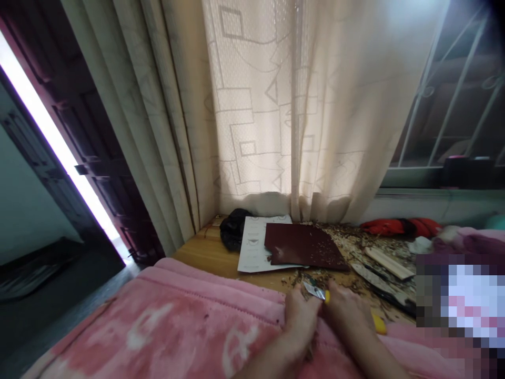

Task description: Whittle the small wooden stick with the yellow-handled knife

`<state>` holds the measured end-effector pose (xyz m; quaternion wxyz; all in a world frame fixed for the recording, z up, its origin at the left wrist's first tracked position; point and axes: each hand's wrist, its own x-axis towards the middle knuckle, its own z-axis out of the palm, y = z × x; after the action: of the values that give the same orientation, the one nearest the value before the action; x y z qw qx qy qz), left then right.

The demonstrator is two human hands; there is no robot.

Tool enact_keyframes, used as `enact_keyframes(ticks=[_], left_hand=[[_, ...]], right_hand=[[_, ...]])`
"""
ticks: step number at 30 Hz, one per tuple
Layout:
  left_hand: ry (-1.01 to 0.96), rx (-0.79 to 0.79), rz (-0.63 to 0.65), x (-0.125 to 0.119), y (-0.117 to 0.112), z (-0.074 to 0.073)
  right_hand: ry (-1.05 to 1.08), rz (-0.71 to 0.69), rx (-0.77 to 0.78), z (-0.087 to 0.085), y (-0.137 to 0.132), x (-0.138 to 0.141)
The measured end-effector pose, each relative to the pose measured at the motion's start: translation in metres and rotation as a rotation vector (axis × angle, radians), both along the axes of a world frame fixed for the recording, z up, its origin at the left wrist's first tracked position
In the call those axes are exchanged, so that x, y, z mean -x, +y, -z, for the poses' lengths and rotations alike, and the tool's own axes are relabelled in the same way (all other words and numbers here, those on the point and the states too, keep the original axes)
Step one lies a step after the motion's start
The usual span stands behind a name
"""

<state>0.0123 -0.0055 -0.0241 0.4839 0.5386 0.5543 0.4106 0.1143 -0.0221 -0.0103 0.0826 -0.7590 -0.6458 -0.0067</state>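
My right hand (347,306) is wrapped round a yellow utility knife (379,322). Its handle shows at both ends of the fist, and the metal blade points left, over my left hand (300,308). That left hand is closed just under the blade, at the edge of the pink blanket (189,316). What its fingers grip is hidden; a small dark bit shows near the fingertips but is too small to name. Shavings lie on the wooden surface just beyond both hands.
A dark red board (303,245) overlaps a white printed sheet (252,252), beside a black bag (232,229). To the right are a knife with a dark handle (394,297), a pale wood strip (389,263), scattered shavings and a red bundle (398,227). Curtains (256,105) hang behind.
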Motion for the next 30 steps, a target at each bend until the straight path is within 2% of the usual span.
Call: enact_keyframes(ticks=[9, 17, 21, 26, 30], left_hand=[[0.023, 0.061, 0.087, 0.002, -0.004, -0.009], [0.121, -0.051, 0.027, 0.002, 0.003, 0.006], [0.147, -0.089, 0.006, 0.001, 0.004, 0.007], [0.072, 0.001, 0.074, 0.0, 0.001, -0.002], [0.086, 0.054, 0.094, 0.001, 0.0, -0.006]], right_hand=[[0.009, -0.049, -0.004, 0.003, 0.002, -0.009], [0.054, 0.003, 0.041, 0.0, 0.002, -0.002], [0.044, 0.003, 0.045, 0.002, 0.002, -0.002], [0.012, 0.0, 0.029, -0.002, 0.003, -0.005], [0.012, -0.016, 0.039, -0.004, 0.004, -0.006]])
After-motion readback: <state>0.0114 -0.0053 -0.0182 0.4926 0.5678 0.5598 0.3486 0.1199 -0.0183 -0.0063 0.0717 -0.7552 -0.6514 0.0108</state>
